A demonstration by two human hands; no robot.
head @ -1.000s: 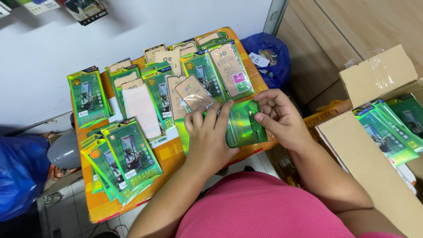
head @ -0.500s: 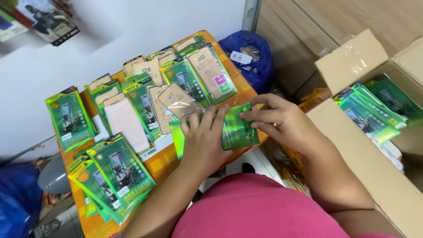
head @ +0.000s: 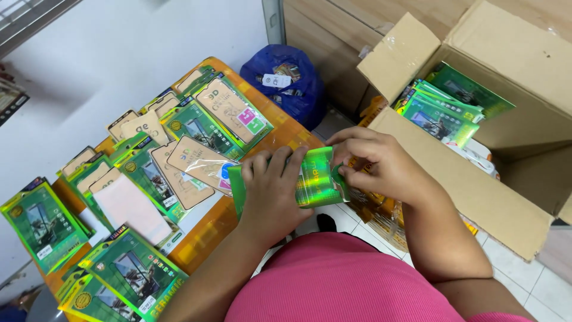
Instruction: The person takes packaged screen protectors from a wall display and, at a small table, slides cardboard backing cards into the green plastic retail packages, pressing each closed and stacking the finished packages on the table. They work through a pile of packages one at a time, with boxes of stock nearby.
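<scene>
**Shiny green packet could slip off the table edge**

The shiny green packet (head: 313, 182) is held in both hands, right at the near edge of the little orange table (head: 280, 128). The left hand (head: 271, 191) lies flat over the packet's left end, fingers spread and pressing down on it. The right hand (head: 375, 164) pinches the packet's right end between thumb and fingers.

I think a few things could go wrong here. The packet looks smooth and glossy, and part of it hangs out past the table edge. If the pinch lets go, it could slide down to the tiled floor (head: 536, 286).

The table is very full too. Flat packets (head: 232, 110) lie in rows, some on top of each other, and one clear packet (head: 199, 164) sits touching the left hand. A bump from that hand or arm could push the rows crooked. The green packs at the front corner (head: 128, 274) already poke over the edge, so a nudge might tip them off.

The open cardboard box (head: 476, 173) with more green packs (head: 444, 110) stands close by the right elbow, and a quick swing could knock it.
</scene>
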